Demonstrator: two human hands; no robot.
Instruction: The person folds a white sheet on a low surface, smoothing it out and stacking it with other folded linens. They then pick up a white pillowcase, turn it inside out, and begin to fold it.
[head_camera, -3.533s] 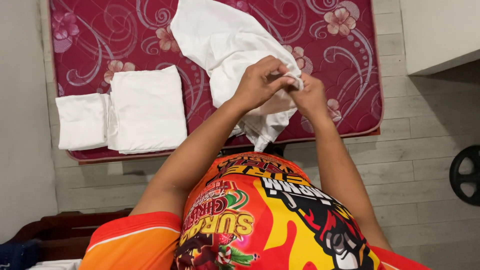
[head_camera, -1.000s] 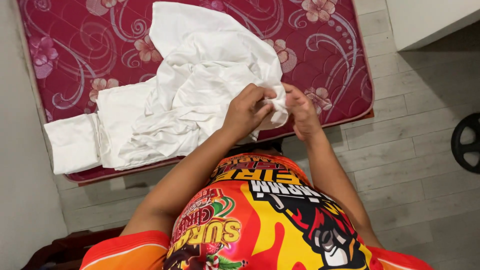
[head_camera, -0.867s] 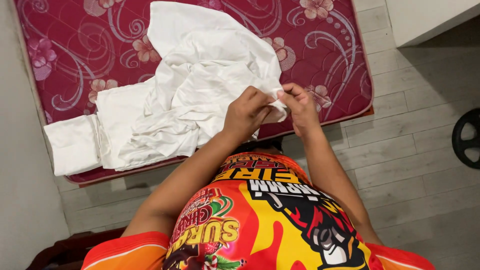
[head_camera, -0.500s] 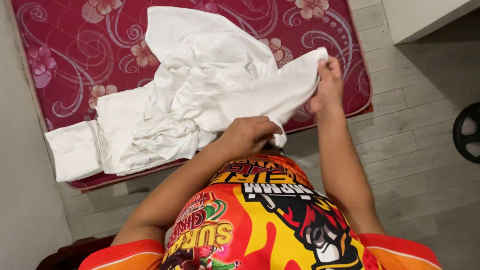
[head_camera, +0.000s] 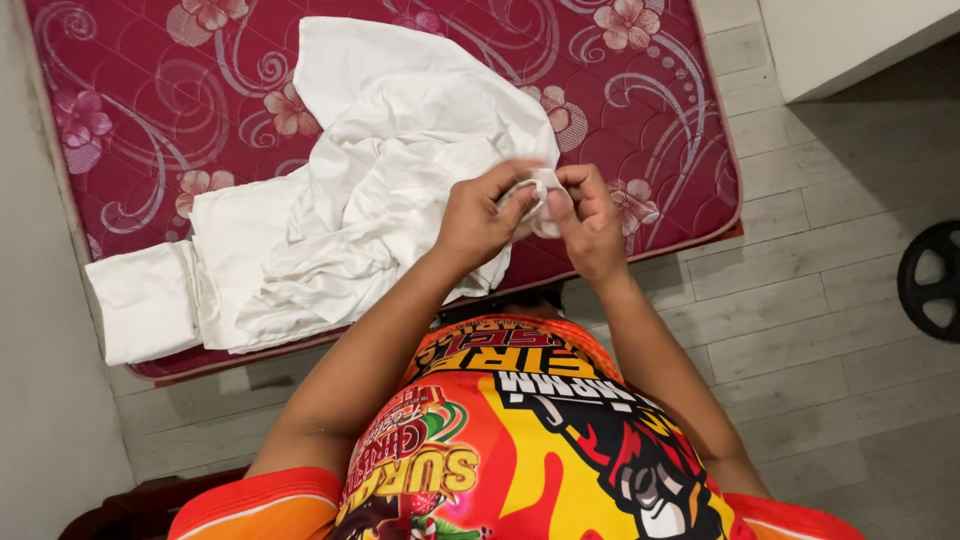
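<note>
A crumpled white cloth (head_camera: 400, 170) lies spread over a maroon flowered mattress (head_camera: 130, 90). My left hand (head_camera: 480, 215) and my right hand (head_camera: 585, 220) meet above the mattress's near edge, both pinching the same bunched corner of that white cloth between their fingertips. The rest of the cloth trails away to the left and up. Two folded white cloths (head_camera: 145, 300) lie side by side at the mattress's near left corner, partly covered by the loose cloth.
The mattress rests on a grey plank floor (head_camera: 800, 290). A white cabinet (head_camera: 850, 40) stands at the upper right. A black wheel-shaped object (head_camera: 930, 280) sits at the right edge. A grey wall (head_camera: 40, 400) runs along the left.
Half a second ago my right hand held the cloth's edge stretched out to the right. Now both hands have come together at one bunched corner.
</note>
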